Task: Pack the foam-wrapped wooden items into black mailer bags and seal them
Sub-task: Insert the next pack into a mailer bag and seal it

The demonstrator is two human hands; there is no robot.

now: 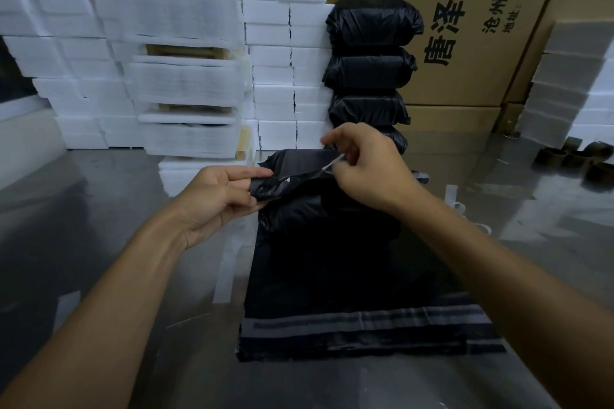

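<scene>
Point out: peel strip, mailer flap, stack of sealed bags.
peel strip (330,164): head view, middle of the white strip.
mailer flap (282,184): head view, folded black edge.
stack of sealed bags (370,71): head view, second bag's front.

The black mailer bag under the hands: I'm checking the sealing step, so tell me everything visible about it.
The black mailer bag is glossy black plastic, bulging as if filled, lying on the grey table atop flat bags. The left hand pinches its crumpled flap at the far end. The right hand pinches a thin pale strip at the flap, apparently the adhesive liner. It is not yet sealed.
</scene>
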